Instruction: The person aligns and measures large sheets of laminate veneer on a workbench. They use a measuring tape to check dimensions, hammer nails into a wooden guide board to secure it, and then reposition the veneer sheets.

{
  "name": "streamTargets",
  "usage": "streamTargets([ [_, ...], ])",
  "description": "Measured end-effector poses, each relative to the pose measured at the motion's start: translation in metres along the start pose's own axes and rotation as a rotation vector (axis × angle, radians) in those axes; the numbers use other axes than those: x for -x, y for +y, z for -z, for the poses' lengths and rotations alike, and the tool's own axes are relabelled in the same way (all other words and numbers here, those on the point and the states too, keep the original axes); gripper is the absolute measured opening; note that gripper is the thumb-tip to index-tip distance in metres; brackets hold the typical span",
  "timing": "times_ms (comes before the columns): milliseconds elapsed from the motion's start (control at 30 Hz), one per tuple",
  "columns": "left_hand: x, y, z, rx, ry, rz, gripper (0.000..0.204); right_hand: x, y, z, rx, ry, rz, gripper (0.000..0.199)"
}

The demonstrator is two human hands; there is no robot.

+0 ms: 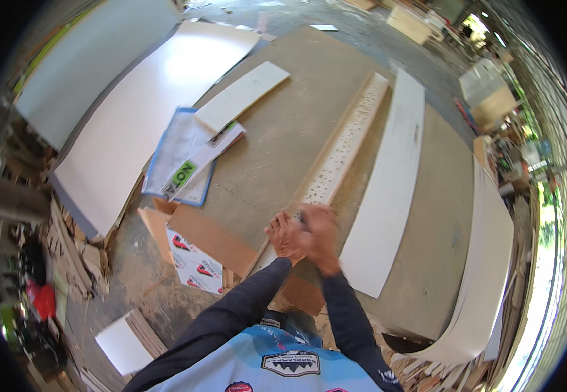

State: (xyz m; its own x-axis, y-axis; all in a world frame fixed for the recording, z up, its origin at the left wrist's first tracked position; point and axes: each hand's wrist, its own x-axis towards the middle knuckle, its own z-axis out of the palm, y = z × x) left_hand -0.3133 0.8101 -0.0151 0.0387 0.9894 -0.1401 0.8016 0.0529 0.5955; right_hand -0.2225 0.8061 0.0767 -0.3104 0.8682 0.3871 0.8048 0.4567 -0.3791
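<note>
My left hand and my right hand are pressed close together over the near end of a long narrow perforated board that lies lengthwise on a big brown sheet. A small grey object shows between my fingers; what it is cannot be told, and motion blur hides the grip. A long white strip lies just right of the perforated board. Both forearms wear dark sleeves.
A short white plank and a printed plastic sack lie to the left. An open cardboard box sits near my left arm. Large white panels lean at left, a curved white sheet at right. Wood scraps litter the floor.
</note>
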Motion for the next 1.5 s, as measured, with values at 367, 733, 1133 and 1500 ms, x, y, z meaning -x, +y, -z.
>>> streamTargets([
  [367, 0.005, 0.005, -0.024, -0.018, 0.332, -0.13, 0.112, -0.08, -0.036, -0.126, 0.18, 0.013, 0.028, 0.027],
  [733, 0.005, 0.017, 0.017, -0.171, 0.059, -0.034, 0.11, 0.162, -0.051, -0.028, 0.355, 0.06, -0.728, 0.045],
  [1133, -0.163, 0.038, 0.0, -0.171, -0.02, -0.544, 0.086, 0.175, -0.02, -0.034, 0.009, 0.397, -1.083, 0.037],
  [1500, -0.179, 0.044, -0.028, -0.087, -0.111, -0.501, 0.105, 0.1, -0.051, -0.012, -0.164, 0.245, -0.952, 0.033],
])
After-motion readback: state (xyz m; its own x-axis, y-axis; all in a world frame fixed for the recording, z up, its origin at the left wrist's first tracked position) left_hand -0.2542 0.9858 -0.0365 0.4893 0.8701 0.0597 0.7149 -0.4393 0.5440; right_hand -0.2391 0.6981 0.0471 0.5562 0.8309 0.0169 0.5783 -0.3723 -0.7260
